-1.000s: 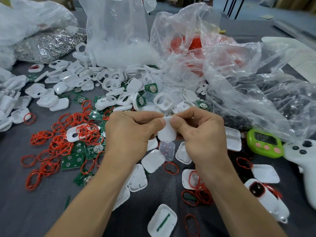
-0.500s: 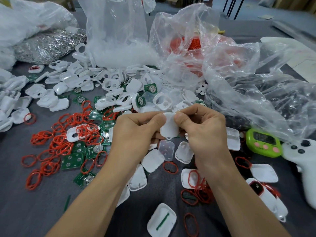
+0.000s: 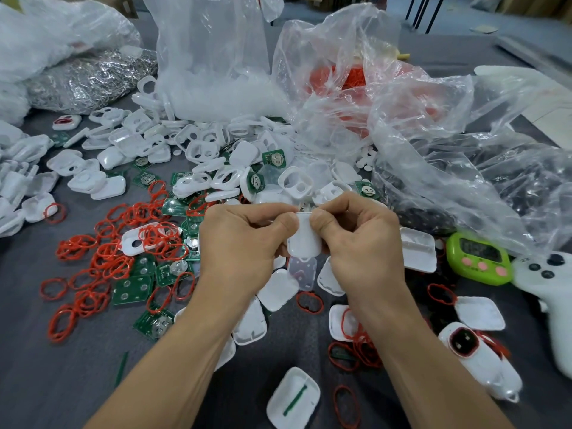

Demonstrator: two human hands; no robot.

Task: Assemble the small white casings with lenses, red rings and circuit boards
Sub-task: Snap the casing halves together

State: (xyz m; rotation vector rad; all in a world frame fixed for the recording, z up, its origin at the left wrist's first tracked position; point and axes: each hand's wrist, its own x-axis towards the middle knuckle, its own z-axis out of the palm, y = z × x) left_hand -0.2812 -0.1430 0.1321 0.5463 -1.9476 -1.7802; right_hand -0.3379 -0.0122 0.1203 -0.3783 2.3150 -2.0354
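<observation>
Pinching casing (image 3: pixel 304 240) between left grip (image 3: pixel 244 243), right grip (image 3: pixel 360 241)

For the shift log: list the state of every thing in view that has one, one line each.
left hand, pinching the white casing's left edge.
right hand, pinching its right edge.
white casing, held above the table, smooth side toward the camera.
casing with red ring, lying face up, ring fitted round its window.
casing half, hollow side up, green strip inside.
green timer, face up, display unreadable.

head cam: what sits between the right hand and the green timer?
One white casing half lies between the right hand and the green timer; seen in the head view.
</observation>
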